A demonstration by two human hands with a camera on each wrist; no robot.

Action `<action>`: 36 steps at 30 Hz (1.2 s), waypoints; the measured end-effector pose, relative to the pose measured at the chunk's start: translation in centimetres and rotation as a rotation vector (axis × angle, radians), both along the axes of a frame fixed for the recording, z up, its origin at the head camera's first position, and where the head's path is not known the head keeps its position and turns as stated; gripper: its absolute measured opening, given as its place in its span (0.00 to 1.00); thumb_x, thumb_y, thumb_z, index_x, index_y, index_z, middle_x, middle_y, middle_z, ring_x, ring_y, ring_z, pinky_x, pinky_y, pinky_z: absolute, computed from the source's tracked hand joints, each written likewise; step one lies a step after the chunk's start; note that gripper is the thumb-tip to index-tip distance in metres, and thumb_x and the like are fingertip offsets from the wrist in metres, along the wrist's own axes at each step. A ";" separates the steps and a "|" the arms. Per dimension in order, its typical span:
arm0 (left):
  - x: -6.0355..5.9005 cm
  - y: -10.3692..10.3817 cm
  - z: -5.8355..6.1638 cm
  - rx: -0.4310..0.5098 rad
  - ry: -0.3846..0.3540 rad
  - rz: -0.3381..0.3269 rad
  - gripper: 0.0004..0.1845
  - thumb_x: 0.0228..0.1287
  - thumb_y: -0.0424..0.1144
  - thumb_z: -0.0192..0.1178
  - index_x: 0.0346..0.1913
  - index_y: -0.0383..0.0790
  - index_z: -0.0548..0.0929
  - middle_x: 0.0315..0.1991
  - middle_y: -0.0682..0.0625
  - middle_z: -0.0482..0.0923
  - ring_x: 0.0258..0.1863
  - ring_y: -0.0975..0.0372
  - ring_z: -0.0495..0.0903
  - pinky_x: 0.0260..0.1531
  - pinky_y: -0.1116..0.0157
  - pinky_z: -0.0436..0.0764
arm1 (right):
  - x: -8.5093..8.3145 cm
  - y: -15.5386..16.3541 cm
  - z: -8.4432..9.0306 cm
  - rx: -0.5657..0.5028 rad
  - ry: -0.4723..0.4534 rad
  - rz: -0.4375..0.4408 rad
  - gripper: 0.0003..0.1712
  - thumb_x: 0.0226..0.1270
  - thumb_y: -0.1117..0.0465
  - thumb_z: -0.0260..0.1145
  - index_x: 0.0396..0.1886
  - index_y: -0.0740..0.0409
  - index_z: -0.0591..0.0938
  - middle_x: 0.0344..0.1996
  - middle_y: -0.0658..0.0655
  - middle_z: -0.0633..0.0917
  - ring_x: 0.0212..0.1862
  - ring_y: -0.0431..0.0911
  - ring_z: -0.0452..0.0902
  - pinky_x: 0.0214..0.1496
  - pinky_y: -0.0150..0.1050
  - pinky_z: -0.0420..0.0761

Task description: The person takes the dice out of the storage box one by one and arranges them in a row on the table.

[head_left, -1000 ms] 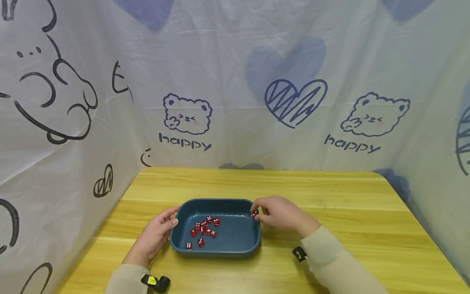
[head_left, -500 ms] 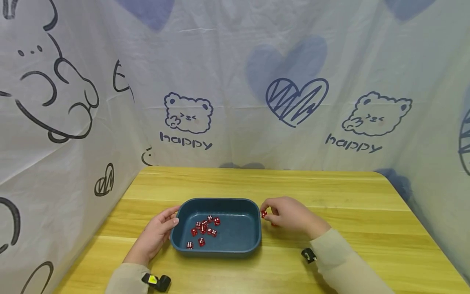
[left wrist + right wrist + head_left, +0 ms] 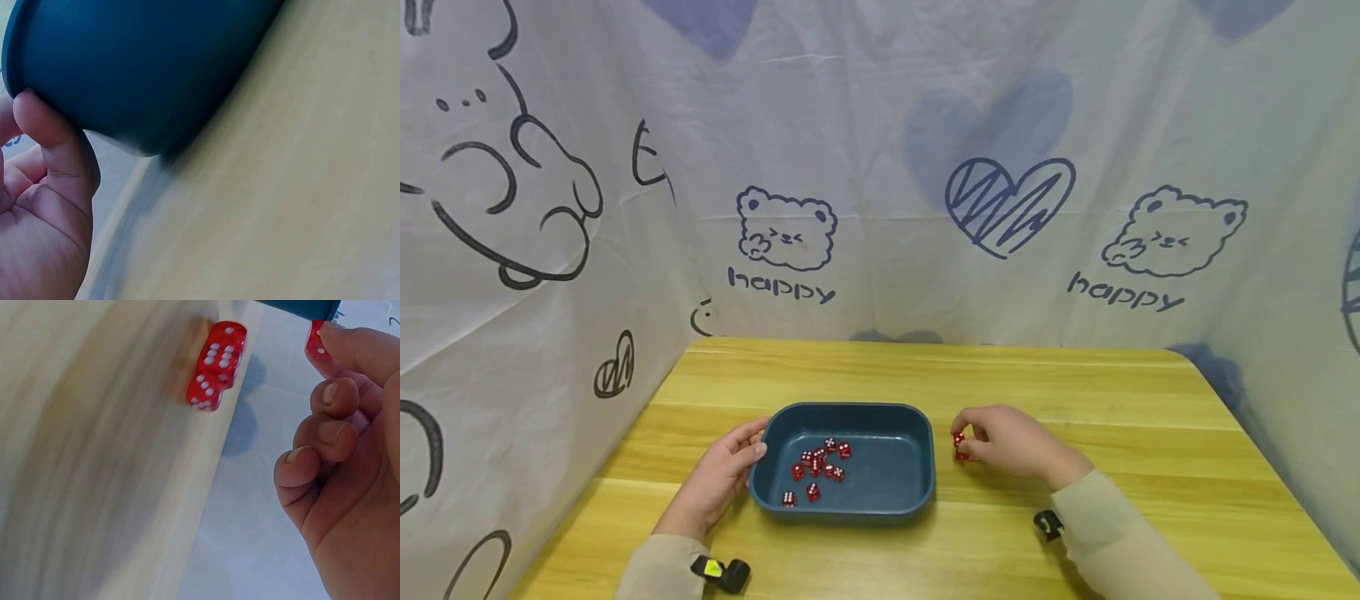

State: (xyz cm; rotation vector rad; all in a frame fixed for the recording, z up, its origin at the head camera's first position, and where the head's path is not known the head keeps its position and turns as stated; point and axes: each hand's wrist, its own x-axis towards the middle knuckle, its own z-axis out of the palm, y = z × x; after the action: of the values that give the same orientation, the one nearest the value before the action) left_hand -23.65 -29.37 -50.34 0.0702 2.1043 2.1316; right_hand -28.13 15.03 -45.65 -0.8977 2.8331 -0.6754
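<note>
A dark blue rectangular tray sits on the table with several red dice with white dots scattered toward its left half. My left hand holds the tray's left end, thumb at the rim and fingers along the outer wall. To the right of the tray, my right hand pinches one red die between thumb and index finger. Its other fingers are curled in the right wrist view. More red dice sit close together on the table by this hand; the hand partly hides them in the head view.
The wood-grain table extends around the tray. A white printed cloth hangs behind it and along both sides. Black wrist cameras are strapped at both sleeves.
My right hand has moved right, carrying the pinched die from the tray's right rim to beside the dice on the table. My left hand stays at the tray.
</note>
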 end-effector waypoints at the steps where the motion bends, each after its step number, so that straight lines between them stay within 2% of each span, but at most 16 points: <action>1: 0.0 0.0 0.0 0.001 0.000 0.000 0.29 0.76 0.33 0.55 0.75 0.29 0.63 0.45 0.44 0.70 0.32 0.64 0.74 0.29 0.71 0.77 | 0.0 0.2 0.0 -0.003 -0.002 -0.006 0.09 0.69 0.57 0.67 0.47 0.47 0.85 0.19 0.43 0.73 0.22 0.37 0.67 0.28 0.37 0.70; 16: -0.1 -0.1 0.1 -0.002 0.005 -0.006 0.28 0.76 0.33 0.55 0.74 0.29 0.64 0.45 0.45 0.71 0.33 0.64 0.75 0.29 0.71 0.77 | 0.1 3.5 -1.6 -0.029 -0.060 -0.085 0.10 0.70 0.60 0.66 0.49 0.48 0.85 0.21 0.45 0.75 0.23 0.40 0.67 0.27 0.37 0.70; 24: 0.0 -0.1 0.1 0.000 0.010 -0.009 0.29 0.76 0.34 0.56 0.75 0.29 0.63 0.46 0.45 0.71 0.33 0.64 0.75 0.30 0.71 0.77 | -0.1 4.2 -2.0 -0.011 -0.040 -0.087 0.10 0.69 0.61 0.67 0.48 0.49 0.85 0.22 0.44 0.74 0.24 0.39 0.68 0.29 0.38 0.71; 36: -0.1 -0.3 -0.1 0.001 0.011 -0.023 0.30 0.76 0.35 0.56 0.75 0.29 0.62 0.46 0.47 0.73 0.34 0.65 0.76 0.30 0.72 0.78 | 0.3 4.3 -2.1 -0.006 -0.059 -0.108 0.08 0.66 0.62 0.69 0.43 0.47 0.85 0.22 0.45 0.75 0.26 0.41 0.68 0.31 0.41 0.71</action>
State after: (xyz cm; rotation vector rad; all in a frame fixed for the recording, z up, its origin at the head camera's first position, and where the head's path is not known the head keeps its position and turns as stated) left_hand -23.71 -29.70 -50.46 0.1063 2.0981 2.1242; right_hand -27.80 19.30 -47.74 -0.7171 2.8451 -0.7109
